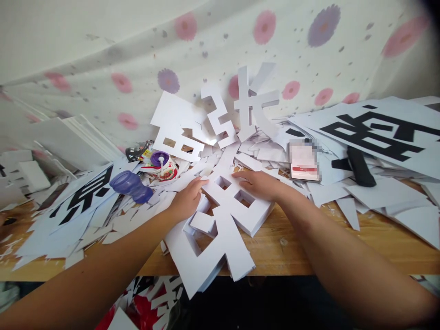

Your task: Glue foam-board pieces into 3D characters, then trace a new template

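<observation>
A thick white three-dimensional Chinese character (220,215), seemingly of foam board or card, lies across the wooden table with its lower strokes jutting past the front edge. My left hand (187,199) grips its left side, thumb along the upper edge and the other fingers partly hidden. On the opposite side, my right hand (257,184) holds the upper right part, with the index finger stretched over the top face. Behind it a second white character piece (252,105) stands against the wall, beside a narrow zigzag white piece (220,117) and a cut white sheet (175,121).
White offcuts (130,220) litter the table (288,247). To the left are a purple jar (131,186), a printed cup (165,167) and a black-printed sheet (85,195). At right lie a pink-and-white box (303,160), a black tool-like object (359,167) and a large printed sheet (378,130).
</observation>
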Demonstrator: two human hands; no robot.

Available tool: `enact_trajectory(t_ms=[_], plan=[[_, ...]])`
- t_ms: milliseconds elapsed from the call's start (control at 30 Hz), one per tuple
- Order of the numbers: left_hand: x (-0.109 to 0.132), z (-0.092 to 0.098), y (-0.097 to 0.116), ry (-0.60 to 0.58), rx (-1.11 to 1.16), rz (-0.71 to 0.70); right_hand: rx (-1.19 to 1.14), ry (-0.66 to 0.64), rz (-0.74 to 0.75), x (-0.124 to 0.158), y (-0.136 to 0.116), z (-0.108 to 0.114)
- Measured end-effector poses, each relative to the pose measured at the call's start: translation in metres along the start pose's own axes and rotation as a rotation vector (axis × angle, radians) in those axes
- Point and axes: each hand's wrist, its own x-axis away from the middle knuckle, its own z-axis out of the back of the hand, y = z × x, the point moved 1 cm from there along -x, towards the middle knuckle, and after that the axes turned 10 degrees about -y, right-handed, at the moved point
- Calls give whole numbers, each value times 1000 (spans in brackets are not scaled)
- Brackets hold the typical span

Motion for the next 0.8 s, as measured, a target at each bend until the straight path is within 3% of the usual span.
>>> enact_trajectory(t_ms=[467,633,700,800], plan=[[1,2,3,13,6,-16,5,0,28,0,0,-1],[0,3,4,24,5,-23,165,120,66,1,-2,-1],[-1,3,3,29,11,-25,276,191,120,4,-11,-2],[-2,2,-1,32,33,-23,291,197,350,10,-33,-9]])
